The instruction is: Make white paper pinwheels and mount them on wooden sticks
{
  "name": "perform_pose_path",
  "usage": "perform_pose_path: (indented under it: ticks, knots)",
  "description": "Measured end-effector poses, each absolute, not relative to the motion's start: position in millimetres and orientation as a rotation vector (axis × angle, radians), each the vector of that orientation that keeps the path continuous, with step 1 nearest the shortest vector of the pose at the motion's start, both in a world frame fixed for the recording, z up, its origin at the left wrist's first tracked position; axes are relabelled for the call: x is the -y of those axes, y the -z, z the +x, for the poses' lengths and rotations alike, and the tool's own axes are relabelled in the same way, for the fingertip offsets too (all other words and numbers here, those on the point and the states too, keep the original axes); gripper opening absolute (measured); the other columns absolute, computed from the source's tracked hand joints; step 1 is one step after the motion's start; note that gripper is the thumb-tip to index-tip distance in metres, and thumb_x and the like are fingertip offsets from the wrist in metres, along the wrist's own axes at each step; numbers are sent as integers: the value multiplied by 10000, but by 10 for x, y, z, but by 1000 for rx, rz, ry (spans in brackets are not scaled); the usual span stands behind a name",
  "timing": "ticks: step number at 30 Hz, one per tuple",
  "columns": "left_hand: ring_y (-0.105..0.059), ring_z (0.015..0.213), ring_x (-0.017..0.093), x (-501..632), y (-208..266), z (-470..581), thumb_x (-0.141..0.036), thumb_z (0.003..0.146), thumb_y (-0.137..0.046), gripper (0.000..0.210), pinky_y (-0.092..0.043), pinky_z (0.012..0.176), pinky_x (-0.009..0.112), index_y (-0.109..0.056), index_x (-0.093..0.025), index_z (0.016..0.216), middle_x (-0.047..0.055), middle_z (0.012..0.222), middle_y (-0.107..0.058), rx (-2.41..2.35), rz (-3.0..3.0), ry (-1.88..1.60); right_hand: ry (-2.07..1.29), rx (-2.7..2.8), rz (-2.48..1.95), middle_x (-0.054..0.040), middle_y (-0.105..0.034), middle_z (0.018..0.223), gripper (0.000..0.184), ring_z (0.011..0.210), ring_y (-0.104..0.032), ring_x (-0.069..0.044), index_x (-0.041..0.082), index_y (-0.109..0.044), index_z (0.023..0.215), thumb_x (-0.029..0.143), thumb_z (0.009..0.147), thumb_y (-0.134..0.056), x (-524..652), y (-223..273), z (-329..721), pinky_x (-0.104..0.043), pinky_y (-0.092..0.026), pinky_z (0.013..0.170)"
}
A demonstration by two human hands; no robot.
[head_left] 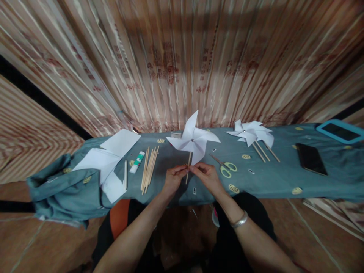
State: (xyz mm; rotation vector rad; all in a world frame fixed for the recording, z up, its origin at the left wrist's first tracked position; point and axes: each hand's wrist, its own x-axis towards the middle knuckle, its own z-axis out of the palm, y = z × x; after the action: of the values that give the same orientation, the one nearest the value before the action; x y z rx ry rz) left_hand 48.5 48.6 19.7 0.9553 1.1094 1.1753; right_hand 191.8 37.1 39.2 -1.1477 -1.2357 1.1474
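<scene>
A white paper pinwheel [185, 142] with a shiny pin at its centre stands over the cloth, its blades facing up. Its thin wooden stick [187, 179] points down towards me. My left hand [174, 180] is closed, thumb and fingers pinching the stick below the blades. From the other side my right hand [207, 175], with a silver bangle on the wrist, pinches at the same stick, close under the lowest blade. Whether a small thing lies between the fingertips I cannot make out. Green-handled scissors [226, 169] lie just right of my right hand.
Left of my hands lie several wooden sticks [148, 172], a glue stick [137, 162], a white pencil-like rod [125, 175] and white paper pieces [121, 143]. To the right are finished pinwheels [250, 132], a black phone [311, 159] and a blue-framed tablet [341, 131]. A curtain [182, 68] hangs behind.
</scene>
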Motion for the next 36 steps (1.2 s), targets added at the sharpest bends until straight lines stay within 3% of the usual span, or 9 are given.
perform_pose_path:
  ticks: [7, 13, 21, 28, 36]
  knots:
    - [-675, 841, 221, -503, -169, 467, -348, 551, -835, 305, -486, 878, 354, -803, -183, 804, 76, 862, -772, -1146, 956, -1158, -1073, 1243, -1184, -11, -690, 627, 362, 614, -581, -163, 216, -733, 628, 563, 730, -705, -403, -450, 2106, -287, -450, 626]
    - [-680, 834, 218, -514, -118, 478, -340, 501, -857, 303, -497, 878, 357, -800, -194, 761, 72, 846, -776, -1162, 918, -1158, -773, 846, -1228, -13, -696, 625, 350, 585, -580, -141, 205, -703, 591, 540, 673, -764, -510, -486, 2567, -276, -460, 612]
    - [-682, 794, 214, -460, -112, 487, -317, 525, -849, 277, -514, 821, 347, -801, -196, 769, 62, 840, -776, -1125, 988, -1079, -634, 819, -1219, -32, -747, 860, 319, 782, -643, -168, 198, -753, 887, 436, 677, -783, -601, -499, 2723, -325, -483, 788]
    - [-686, 822, 223, -459, -127, 487, -339, 542, -846, 269, -511, 839, 354, -799, -193, 763, 72, 853, -775, -1120, 1012, -1090, -687, 809, -1211, 7, -689, 661, 245, 628, -601, -144, 201, -731, 739, 425, 654, -786, -586, -483, 2673, -287, -471, 646]
    - [-694, 856, 238, -499, -131, 463, -331, 540, -842, 295, -512, 862, 368, -802, -191, 797, 93, 897, -778, -1143, 995, -1128, -817, 801, -1216, -8, -715, 674, 285, 652, -631, -163, 206, -735, 709, 466, 613, -803, -526, -481, 2524, -305, -494, 677]
